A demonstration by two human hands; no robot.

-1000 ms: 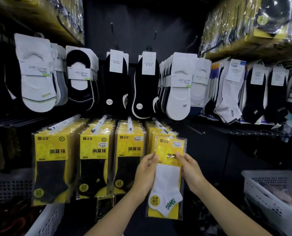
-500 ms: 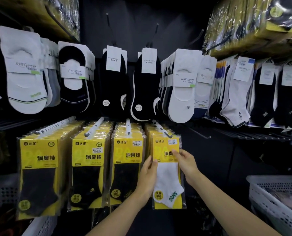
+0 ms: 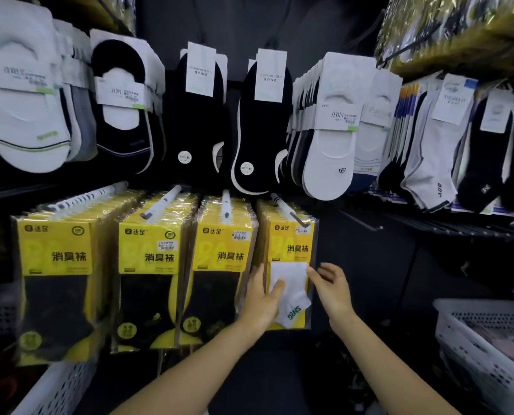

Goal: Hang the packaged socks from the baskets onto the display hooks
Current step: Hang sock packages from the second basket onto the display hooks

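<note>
A yellow pack with a white sock (image 3: 290,253) hangs at the front of the rightmost white display hook (image 3: 284,208) in the lower row. My left hand (image 3: 260,304) rests against the pack's left edge, with the thumb lying on the white sock and the fingers pointing straight up. My right hand (image 3: 332,290) hovers just off the pack's right edge with relaxed fingers and holds nothing. A white basket (image 3: 471,333) with more packaged socks stands at the lower right.
Three hooks to the left carry stacks of yellow packs with black socks (image 3: 147,259). Rows of white and black socks on cards (image 3: 333,127) hang above. A second white basket (image 3: 58,387) sits at the lower left. Bare dark hooks (image 3: 360,220) stick out to the right.
The white-sock pack went from held in front of the hook to hanging on it. My right hand let go and drew off to the right; my left hand slid down its left edge.
</note>
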